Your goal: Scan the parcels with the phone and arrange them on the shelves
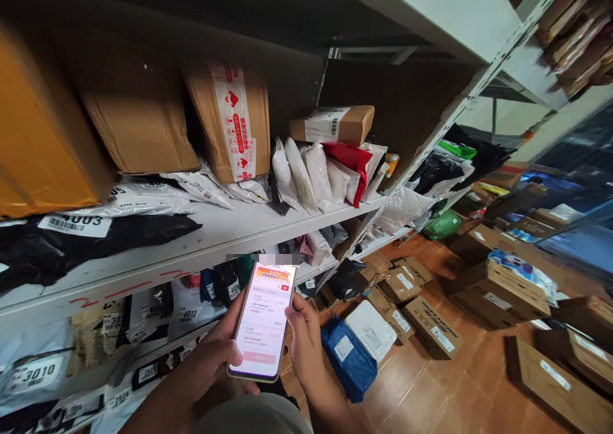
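Observation:
A smartphone (261,322) with a lit screen is held low in the middle, in front of the shelf. My left hand (223,344) is closed around its left side, the thumb resting on the lower left of the screen. Along the right edge, my right hand (305,335) grips the phone too, its thumb over the screen's edge and its other fingers mostly hidden behind. The screen shows a list with an orange banner on top and a pink bar near the bottom; its small text is unreadable.
A metal shelf (230,230) carries cardboard boxes (201,127) and white mailer bags (316,175). Below it lie more numbered bags (191,309). On the tiled floor at right are a blue parcel (352,360), a white parcel (371,329) and several cartons (433,325).

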Demonstrator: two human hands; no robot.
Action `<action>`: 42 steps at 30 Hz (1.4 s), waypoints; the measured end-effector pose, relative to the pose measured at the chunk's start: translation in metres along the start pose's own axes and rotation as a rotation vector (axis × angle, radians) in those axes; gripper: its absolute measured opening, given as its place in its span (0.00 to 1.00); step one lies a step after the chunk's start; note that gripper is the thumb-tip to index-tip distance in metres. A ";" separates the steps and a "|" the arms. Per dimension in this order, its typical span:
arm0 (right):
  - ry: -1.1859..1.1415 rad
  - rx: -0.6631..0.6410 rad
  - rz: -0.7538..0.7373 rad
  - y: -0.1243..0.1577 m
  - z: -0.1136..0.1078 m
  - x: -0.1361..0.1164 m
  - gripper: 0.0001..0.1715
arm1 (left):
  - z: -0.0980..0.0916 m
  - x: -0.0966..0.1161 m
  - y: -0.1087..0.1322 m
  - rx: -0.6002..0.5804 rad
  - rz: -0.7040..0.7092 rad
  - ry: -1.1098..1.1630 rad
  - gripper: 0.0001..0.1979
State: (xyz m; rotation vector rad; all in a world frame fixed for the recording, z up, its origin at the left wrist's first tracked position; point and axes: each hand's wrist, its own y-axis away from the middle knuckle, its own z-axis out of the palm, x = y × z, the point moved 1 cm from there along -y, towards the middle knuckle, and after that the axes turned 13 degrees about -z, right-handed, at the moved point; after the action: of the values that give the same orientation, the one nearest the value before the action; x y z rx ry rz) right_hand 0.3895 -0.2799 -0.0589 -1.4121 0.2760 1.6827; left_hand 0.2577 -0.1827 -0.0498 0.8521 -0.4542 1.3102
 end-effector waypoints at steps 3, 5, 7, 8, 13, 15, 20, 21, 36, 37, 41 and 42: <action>0.017 0.008 0.006 0.000 0.000 0.002 0.13 | -0.001 0.001 0.000 0.000 0.012 -0.007 0.56; 0.020 0.005 0.005 0.001 0.000 0.003 0.12 | -0.002 0.000 0.000 -0.001 0.012 -0.014 0.55; 0.027 -0.008 -0.007 0.001 0.000 0.003 0.12 | -0.002 0.000 0.000 0.007 0.003 -0.019 0.55; 0.035 -0.015 -0.010 0.001 0.000 0.003 0.11 | -0.002 0.000 0.000 0.014 0.000 -0.018 0.56; 0.072 -0.028 0.021 0.001 -0.001 0.004 0.11 | 0.001 0.002 0.001 0.032 -0.006 -0.002 0.56; 0.078 -0.022 0.015 0.001 -0.001 0.004 0.12 | 0.003 0.002 0.002 0.027 0.006 0.009 0.56; 0.086 -0.031 0.004 0.000 0.001 0.003 0.11 | 0.002 0.002 0.001 0.031 0.014 -0.014 0.56; 0.087 -0.025 0.004 0.000 0.001 0.002 0.11 | 0.001 0.002 0.001 0.040 0.008 -0.025 0.56; 0.177 -0.067 0.002 0.002 0.003 0.004 0.16 | 0.007 0.003 0.006 0.061 0.025 -0.118 0.56; 0.173 -0.063 0.010 0.002 0.003 0.004 0.16 | 0.006 0.002 0.006 0.061 0.025 -0.109 0.56; 0.108 -0.045 0.002 0.005 0.002 0.004 0.18 | 0.003 -0.002 0.004 0.066 -0.008 -0.042 0.57; 0.093 -0.042 -0.006 0.005 0.001 0.005 0.18 | 0.003 -0.002 0.004 0.060 -0.010 -0.033 0.57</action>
State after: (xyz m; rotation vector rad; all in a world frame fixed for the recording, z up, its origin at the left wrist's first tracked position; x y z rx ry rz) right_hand 0.3851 -0.2800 -0.0644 -1.5234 0.2900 1.6282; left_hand 0.2538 -0.1862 -0.0486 0.9259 -0.4378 1.3076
